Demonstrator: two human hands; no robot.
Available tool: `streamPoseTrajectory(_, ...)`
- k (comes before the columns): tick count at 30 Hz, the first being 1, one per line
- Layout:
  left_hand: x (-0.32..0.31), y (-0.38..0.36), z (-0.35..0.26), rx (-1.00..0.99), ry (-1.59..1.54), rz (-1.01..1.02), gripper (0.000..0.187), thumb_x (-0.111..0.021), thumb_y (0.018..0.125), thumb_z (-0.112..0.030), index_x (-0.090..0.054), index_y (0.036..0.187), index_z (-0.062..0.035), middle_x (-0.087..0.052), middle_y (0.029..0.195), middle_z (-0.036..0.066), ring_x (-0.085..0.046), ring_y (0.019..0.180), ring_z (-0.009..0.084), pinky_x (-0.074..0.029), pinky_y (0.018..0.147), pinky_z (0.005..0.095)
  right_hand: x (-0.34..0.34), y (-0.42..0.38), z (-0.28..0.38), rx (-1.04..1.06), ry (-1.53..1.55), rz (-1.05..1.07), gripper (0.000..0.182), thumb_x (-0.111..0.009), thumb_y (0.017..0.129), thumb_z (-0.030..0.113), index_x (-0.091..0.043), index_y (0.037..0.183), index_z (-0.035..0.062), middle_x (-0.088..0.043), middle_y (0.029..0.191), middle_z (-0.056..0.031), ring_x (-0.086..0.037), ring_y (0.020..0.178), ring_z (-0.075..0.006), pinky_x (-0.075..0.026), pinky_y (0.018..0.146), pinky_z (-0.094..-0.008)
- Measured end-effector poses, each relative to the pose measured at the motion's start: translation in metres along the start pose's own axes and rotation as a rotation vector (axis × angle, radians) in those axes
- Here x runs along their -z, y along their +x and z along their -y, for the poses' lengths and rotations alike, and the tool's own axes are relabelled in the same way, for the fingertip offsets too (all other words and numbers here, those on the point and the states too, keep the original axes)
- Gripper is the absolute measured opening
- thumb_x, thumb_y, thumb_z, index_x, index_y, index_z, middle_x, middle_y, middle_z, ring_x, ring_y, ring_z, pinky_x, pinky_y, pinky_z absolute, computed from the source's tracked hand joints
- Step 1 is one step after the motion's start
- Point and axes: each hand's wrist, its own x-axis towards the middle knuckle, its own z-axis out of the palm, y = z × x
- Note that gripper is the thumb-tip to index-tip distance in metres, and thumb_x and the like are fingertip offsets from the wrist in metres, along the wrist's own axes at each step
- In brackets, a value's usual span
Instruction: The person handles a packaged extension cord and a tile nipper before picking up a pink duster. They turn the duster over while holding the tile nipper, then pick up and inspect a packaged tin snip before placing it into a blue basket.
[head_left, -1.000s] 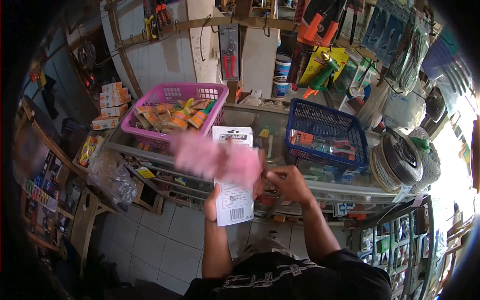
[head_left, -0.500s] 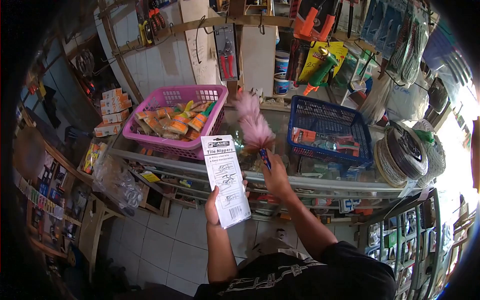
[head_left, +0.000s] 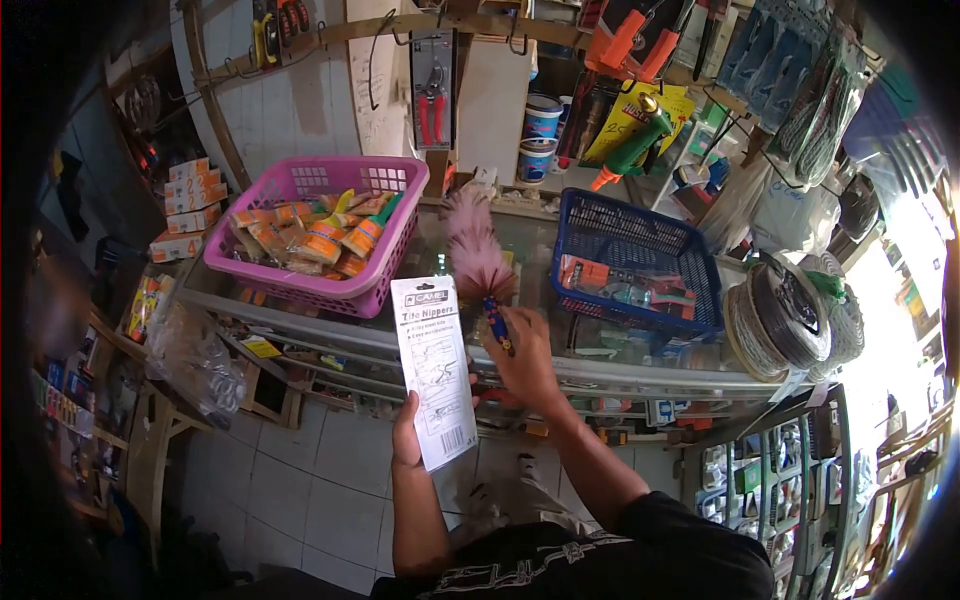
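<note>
Small print on the tile nippers card (head_left: 435,370) above the left hand (head_left: 408,437) is too fine to read; the card hides that hand's fingers. The right hand (head_left: 522,362) covers the lower handle of the pink duster (head_left: 472,255); labels in the pink basket (head_left: 312,285) beyond blur

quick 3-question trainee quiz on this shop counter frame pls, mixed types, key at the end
1. True or false: the left hand holds the white Tile Nippers card.
2. What does the right hand grip? A) red pruners B) pink feather duster C) rope coil
3. Which basket sits further to the person's left on the glass counter: the pink basket or the blue basket?

Key: 1 true; 2 B, held by its handle, feathers pointing up; 3 the pink basket.
</note>
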Motion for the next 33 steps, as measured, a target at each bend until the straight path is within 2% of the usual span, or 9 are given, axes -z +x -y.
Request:
streamPoseTrajectory(3, -0.009, 0.014, 0.006, -0.060, 0.097, 0.048, 0.095, -0.053, 0.101, -0.062, -0.022, 0.167, -0.0011, -0.036, 0.166, 0.027, -0.050, 0.144, 0.0400, -0.048, 0.112, 0.0519, 0.043, -0.022, 0.027, -0.004, 0.098, 0.183, 0.066, -0.084, 0.087, 0.018, -0.057, 0.146, 0.0035, -0.057, 0.137, -0.0213, -0.055, 0.128, -0.0435, -0.044, 0.112, -0.0491)
streamPoseTrajectory(6, -0.032, 0.032, 0.009, -0.108, 0.164, 0.129, 0.104, -0.047, 0.099, -0.075, -0.019, 0.168, -0.0013, -0.037, 0.165, 0.028, -0.050, 0.145, 0.0392, -0.045, 0.116, 0.0506, 0.088, -0.022, 0.073, -0.253, 0.597, 0.464, 0.072, -0.084, 0.091, 0.026, -0.052, 0.152, 0.0050, -0.054, 0.145, -0.0211, -0.051, 0.139, -0.0446, -0.041, 0.117, -0.0501)
streamPoseTrajectory(11, -0.073, 0.072, 0.032, -0.143, 0.252, 0.187, 0.098, -0.029, 0.103, -0.076, -0.016, 0.169, -0.0050, -0.027, 0.171, 0.023, -0.039, 0.153, 0.0347, -0.034, 0.125, 0.0468, 0.124, -0.007, 0.086, 0.117, 0.312, 0.388, 0.082, -0.085, 0.090, 0.026, -0.045, 0.158, 0.0062, -0.046, 0.157, -0.0239, -0.042, 0.149, -0.0416, -0.035, 0.122, -0.0507)
streamPoseTrajectory(17, -0.142, 0.104, 0.034, -0.330, 0.471, 0.232, 0.087, -0.040, 0.111, -0.059, -0.003, 0.171, -0.0087, -0.019, 0.175, 0.018, -0.030, 0.157, 0.0291, -0.026, 0.128, 0.0460, 0.159, 0.005, 0.092, 0.232, 0.275, 0.227, 0.077, -0.071, 0.089, 0.003, -0.042, 0.160, 0.0045, -0.043, 0.161, -0.0236, -0.040, 0.150, -0.0439, -0.034, 0.123, -0.0504)
streamPoseTrajectory(20, -0.182, 0.109, 0.032, -0.377, 0.580, 0.279, 0.078, -0.040, 0.115, -0.033, 0.007, 0.170, -0.0050, -0.016, 0.175, 0.018, -0.029, 0.157, 0.0285, -0.025, 0.127, 0.0438, 0.191, 0.016, 0.088, 0.272, 0.284, 0.239, 0.072, -0.064, 0.095, 0.001, -0.038, 0.162, 0.0048, -0.041, 0.162, -0.0248, -0.042, 0.149, -0.0447, -0.038, 0.121, -0.0481)
streamPoseTrajectory(24, -0.204, 0.126, 0.041, -0.468, 0.683, 0.354, 0.075, -0.044, 0.113, -0.017, 0.003, 0.171, -0.0047, -0.018, 0.176, 0.016, -0.030, 0.157, 0.0278, -0.029, 0.126, 0.0411, 0.230, 0.028, 0.083, 0.343, 0.283, 0.206, 0.065, -0.059, 0.098, 0.000, -0.040, 0.160, 0.0020, -0.045, 0.159, -0.0266, -0.045, 0.147, -0.0448, -0.039, 0.120, -0.0461)
streamPoseTrajectory(25, -0.209, 0.136, 0.042, -0.637, 0.798, 0.311, 0.072, -0.058, 0.107, -0.011, -0.021, 0.168, 0.0023, -0.022, 0.170, 0.021, -0.030, 0.156, 0.0323, -0.031, 0.124, 0.0417, 0.240, 0.032, 0.087, 0.342, 0.286, 0.167, 0.062, -0.058, 0.100, 0.001, -0.042, 0.159, 0.0018, -0.054, 0.151, -0.0251, -0.054, 0.142, -0.0352, -0.043, 0.116, -0.0416)
streamPoseTrajectory(29, -0.249, 0.155, 0.023, -0.799, 0.988, 0.295, 0.078, -0.075, 0.095, -0.001, -0.036, 0.163, -0.0032, -0.021, 0.165, 0.024, -0.034, 0.152, 0.0342, -0.033, 0.122, 0.0429, 0.268, 0.052, 0.087, 0.090, 0.564, 0.127, 0.059, -0.055, 0.104, 0.002, -0.038, 0.161, 0.0029, -0.066, 0.136, -0.0185, -0.059, 0.127, -0.0158, -0.049, 0.105, -0.0338)
streamPoseTrajectory(33, -0.293, 0.177, -0.013, -0.956, 1.235, 0.367, 0.081, -0.078, 0.093, -0.004, -0.039, 0.163, -0.0090, -0.019, 0.162, 0.025, -0.041, 0.145, 0.0375, -0.036, 0.119, 0.0443, 0.287, 0.100, 0.081, 0.321, 0.633, 0.080, 0.059, -0.050, 0.106, -0.002, -0.031, 0.161, -0.0050, -0.055, 0.151, -0.0203, -0.052, 0.139, -0.0194, -0.041, 0.114, -0.0336)
